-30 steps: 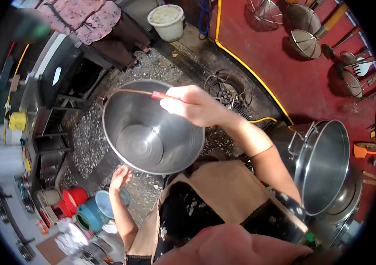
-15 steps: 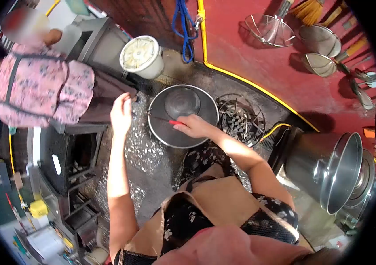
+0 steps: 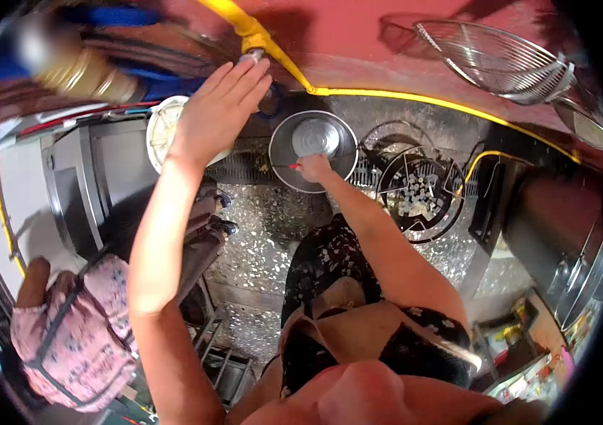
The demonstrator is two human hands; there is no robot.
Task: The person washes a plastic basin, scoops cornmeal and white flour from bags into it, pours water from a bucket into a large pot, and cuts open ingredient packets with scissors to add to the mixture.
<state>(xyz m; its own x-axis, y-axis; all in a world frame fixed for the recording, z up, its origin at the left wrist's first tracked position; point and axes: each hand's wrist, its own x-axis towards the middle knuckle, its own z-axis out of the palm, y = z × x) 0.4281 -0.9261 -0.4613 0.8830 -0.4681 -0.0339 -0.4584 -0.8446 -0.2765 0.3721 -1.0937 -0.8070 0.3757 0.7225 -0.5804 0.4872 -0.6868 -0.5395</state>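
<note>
My right hand (image 3: 314,168) is closed around the red grip of a bucket's wire handle, over the bucket's opening. The round metal bucket (image 3: 277,134) has a pale rim, and its circular bottom shows inside. My left hand (image 3: 223,113) reaches up and forward, fingers stretched out. Its fingertips overlap a small metal valve (image 3: 253,54) on the yellow pipe (image 3: 415,102); whether they touch it I cannot tell. Below that hand, partly hidden, is a white lidded bucket (image 3: 163,131).
A ring-shaped burner stand (image 3: 422,191) is on the floor at the right. A wire strainer (image 3: 493,60) hangs on the red wall. A large metal pot (image 3: 549,205) stands far right. A person in a pink flowered top (image 3: 75,333) is at the left, beside steel counters (image 3: 68,191).
My left hand has moved up and forward to the yellow pipe. The view has shifted toward the wall. My right hand still holds the bucket's handle, and the bucket now appears farther off.
</note>
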